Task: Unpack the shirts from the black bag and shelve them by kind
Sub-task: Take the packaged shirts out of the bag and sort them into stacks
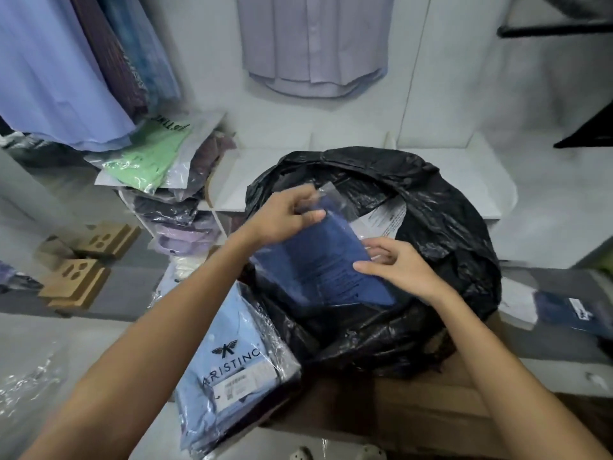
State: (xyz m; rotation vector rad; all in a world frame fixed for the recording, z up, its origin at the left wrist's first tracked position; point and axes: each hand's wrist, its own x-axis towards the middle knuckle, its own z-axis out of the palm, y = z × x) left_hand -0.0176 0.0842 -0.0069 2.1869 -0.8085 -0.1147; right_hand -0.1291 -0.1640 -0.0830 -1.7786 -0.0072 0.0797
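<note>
A large black bag [441, 234] stands open on a cardboard box in front of me. A dark blue shirt in clear plastic wrap [318, 260] sticks up out of its mouth. My left hand [285, 215] grips the wrap's upper edge, thumb curled over it. At the pack's right edge, my right hand [394, 263] pinches it. More packed items with a white label [386, 220] lie inside the bag behind it. A light blue packed shirt with a printed logo [229, 370] leans against the bag's left side.
A stack of packed shirts, green one [149, 154] on top, fills the shelf at left. Hanging shirts [59, 68] line the upper left; a pale shirt [315, 48] hangs on the back wall. Brown boxes [76, 280] sit on the floor. A navy pack [574, 313] lies right.
</note>
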